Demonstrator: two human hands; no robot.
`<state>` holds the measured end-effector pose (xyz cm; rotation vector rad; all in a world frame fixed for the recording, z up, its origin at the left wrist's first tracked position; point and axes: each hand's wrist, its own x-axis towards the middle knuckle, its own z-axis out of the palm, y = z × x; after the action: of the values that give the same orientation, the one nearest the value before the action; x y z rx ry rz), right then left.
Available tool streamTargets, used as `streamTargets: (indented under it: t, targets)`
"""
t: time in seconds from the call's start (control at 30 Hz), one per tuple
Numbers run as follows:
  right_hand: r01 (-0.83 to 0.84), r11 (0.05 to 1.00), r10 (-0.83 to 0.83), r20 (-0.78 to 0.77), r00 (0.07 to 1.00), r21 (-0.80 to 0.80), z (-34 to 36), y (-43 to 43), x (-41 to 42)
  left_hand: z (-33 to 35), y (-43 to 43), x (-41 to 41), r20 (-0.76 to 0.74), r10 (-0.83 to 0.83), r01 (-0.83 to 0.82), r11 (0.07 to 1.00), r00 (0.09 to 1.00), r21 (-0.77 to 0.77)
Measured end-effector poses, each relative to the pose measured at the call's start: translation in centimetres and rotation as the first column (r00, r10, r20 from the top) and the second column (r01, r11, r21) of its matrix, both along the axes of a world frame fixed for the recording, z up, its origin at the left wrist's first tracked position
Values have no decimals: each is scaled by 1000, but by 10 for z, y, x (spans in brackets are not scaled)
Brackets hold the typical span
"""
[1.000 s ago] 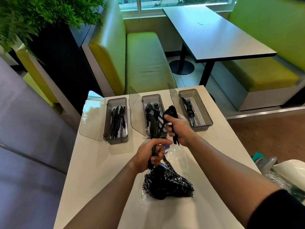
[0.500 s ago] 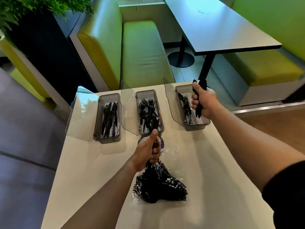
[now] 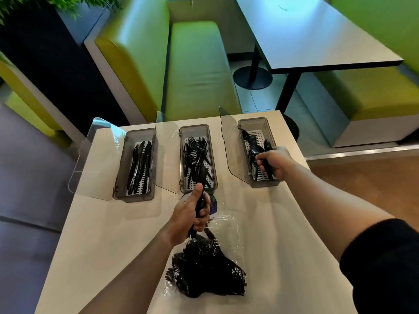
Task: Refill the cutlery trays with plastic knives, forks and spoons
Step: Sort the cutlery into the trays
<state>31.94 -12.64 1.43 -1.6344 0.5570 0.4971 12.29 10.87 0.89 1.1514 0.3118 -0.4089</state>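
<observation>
Three grey cutlery trays with open clear lids stand in a row on the white table (image 3: 102, 241). The left tray (image 3: 120, 173) holds black knives, the middle tray (image 3: 196, 129) black forks, the right tray (image 3: 269, 132) black spoons. My right hand (image 3: 275, 163) grips a few black spoons (image 3: 268, 147) and holds them down inside the right tray. My left hand (image 3: 192, 214) grips a bunch of black cutlery (image 3: 202, 177) upright just in front of the middle tray. A clear plastic bag (image 3: 204, 270) of black cutlery lies on the table below my left hand.
Beyond the table's far edge are green bench seats (image 3: 195, 66) and a dark dining table (image 3: 310, 35). A planter with green leaves (image 3: 74, 2) stands at the far left. A purple object (image 3: 213, 206) shows partly behind my left hand.
My right hand carried the spoons from near my left hand over to the right tray and lowered them into it. My left hand stayed in front of the middle tray with its bunch.
</observation>
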Motion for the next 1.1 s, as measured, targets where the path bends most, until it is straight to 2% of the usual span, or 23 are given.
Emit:
streamTargets:
  t: [0.1,0.23,0.33,0.53,0.73,0.9,1.1]
  targets:
    - [27,1000,-26,43,999,-6,-1,-1,1,0,-3,3,1,0,0,1000,1000,10]
    - [2,979,30,153,988,-206,1,-5,-5,2,-9,6,5,4,-4,1000,1000,14]
    - [53,972,4,239,971,-230,-1,-8,-12,3,-11,6,-7,2,-2,1000,1000,-20]
    - [143,982,-97,315,944,-126,2,-20,-36,9,-7,-3,-46,-8,2,990,999,-138]
    - [181,983,-159,383,910,-23,20,-21,-69,22,-5,-14,-17,-6,5,999,1000,-53]
    - [105,994,-111,447,888,37,47,6,-94,31,-2,-25,25,-4,5,999,1000,-49]
    - [-100,995,87,511,855,-2,71,51,-134,41,1,-36,76,-25,27,999,997,-36]
